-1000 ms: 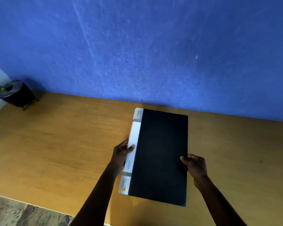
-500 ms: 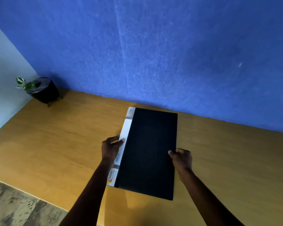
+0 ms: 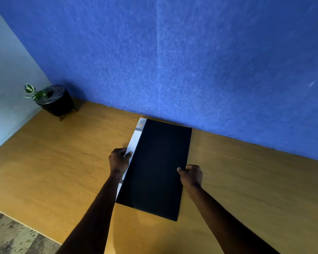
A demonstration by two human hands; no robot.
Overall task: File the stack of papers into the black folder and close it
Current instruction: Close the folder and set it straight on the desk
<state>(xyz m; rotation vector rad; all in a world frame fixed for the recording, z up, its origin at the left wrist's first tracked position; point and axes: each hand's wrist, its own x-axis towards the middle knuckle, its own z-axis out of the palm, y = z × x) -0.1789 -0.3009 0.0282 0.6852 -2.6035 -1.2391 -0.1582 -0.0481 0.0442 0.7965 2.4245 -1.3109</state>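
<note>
the closed flat black textured folder (image 3: 154, 167) is lying on the smooth wooden surface (image 3: 53, 162), its far end near the blue felt wall (image 3: 173, 61); left hand (image 3: 118, 159) is gripping its white spine, right hand (image 3: 191, 174) its opposite edge.

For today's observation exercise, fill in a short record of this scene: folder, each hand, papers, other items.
folder: black folder, closed, flat on the desk, white spine on the left
left hand: grips the spine edge
right hand: grips the opposite edge
papers: none visible
other items: potted plant in the far left corner
</note>
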